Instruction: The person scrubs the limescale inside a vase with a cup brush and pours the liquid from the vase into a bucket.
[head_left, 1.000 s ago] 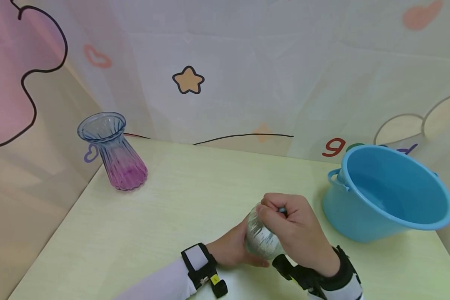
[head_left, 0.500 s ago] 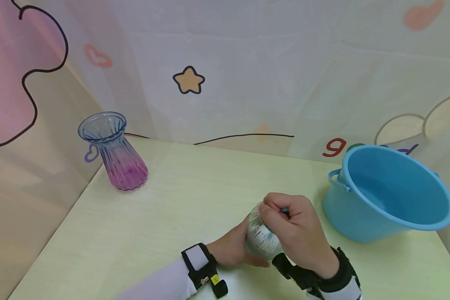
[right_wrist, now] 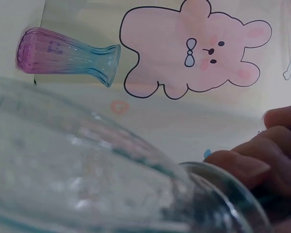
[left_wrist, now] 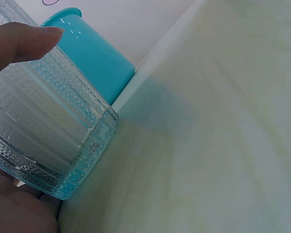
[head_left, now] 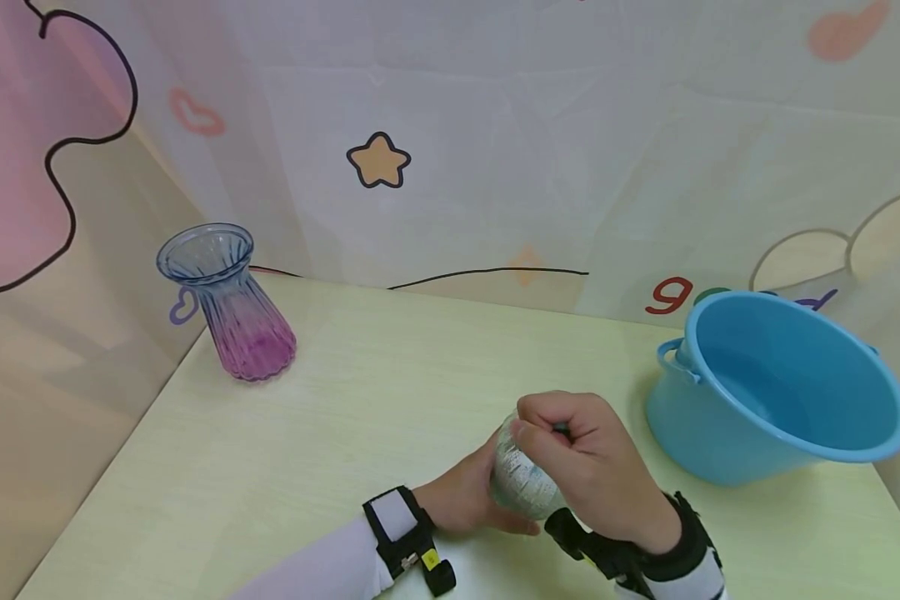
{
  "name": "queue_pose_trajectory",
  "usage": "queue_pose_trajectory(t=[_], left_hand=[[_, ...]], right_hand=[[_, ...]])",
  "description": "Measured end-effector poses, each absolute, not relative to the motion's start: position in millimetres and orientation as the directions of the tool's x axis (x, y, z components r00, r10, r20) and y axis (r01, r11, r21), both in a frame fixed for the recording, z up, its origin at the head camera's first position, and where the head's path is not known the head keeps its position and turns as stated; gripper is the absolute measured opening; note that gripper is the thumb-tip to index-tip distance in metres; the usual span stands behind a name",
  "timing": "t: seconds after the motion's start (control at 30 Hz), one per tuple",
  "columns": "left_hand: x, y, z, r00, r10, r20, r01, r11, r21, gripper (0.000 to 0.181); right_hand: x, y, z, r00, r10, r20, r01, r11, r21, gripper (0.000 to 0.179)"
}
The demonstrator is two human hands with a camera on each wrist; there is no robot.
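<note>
My left hand [head_left: 468, 492] grips a clear textured glass vase [head_left: 521, 475] from its left side. In the left wrist view the vase [left_wrist: 43, 116] has a ridged, pebbled wall with a bluish base set at the table, and a thumb [left_wrist: 26, 43] lies across it. My right hand [head_left: 588, 467] is curled over the vase's mouth, and a small dark bluish end [head_left: 562, 428] shows inside its grip; the rest of that thing is hidden. From the right wrist, the curled fingers [right_wrist: 252, 160] sit right at the glass rim [right_wrist: 228, 184].
A light blue bucket [head_left: 667, 425] stands on the right of the pale table [head_left: 360, 375]. At the back left is a fluted blue-to-pink glass vase [head_left: 243, 325]. A printed cloth [head_left: 480, 167] hangs behind the table.
My right hand has shifted slightly left and down over the vase's mouth, and less of the bluish end shows. The left hand and the vase have stayed in place.
</note>
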State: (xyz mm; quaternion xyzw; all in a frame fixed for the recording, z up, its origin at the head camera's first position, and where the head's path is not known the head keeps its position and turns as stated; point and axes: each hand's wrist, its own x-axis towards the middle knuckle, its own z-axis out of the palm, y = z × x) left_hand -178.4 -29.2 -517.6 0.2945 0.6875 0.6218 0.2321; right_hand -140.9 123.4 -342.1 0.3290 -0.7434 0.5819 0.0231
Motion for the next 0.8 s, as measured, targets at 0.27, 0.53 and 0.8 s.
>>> queue_pose_trajectory(t=[0.27,0.53,0.8], left_hand=[[-178.8,-30.1,-517.1,-0.715,0.698,0.045,0.142,0.082,0.986,0.107],[-179.8,-29.8,-517.0,-0.71,0.702,0.063,0.153,0.067,0.986,0.108],[-178.7,-29.8,-514.8,-0.707,0.703,0.072,0.152,0.051,0.987,0.113]], right_hand=[[-140.0,123.2,-341.0,-0.788,-0.483,0.383,-0.512,0.166,-0.843,0.048],[-141.4,124.9,-339.7,-0.77,-0.516,0.374,-0.487,0.099,-0.868,0.045],[-144.5,126.2,-345.4,-0.764,-0.512,0.394,-0.449,-0.018,-0.893,0.04]])
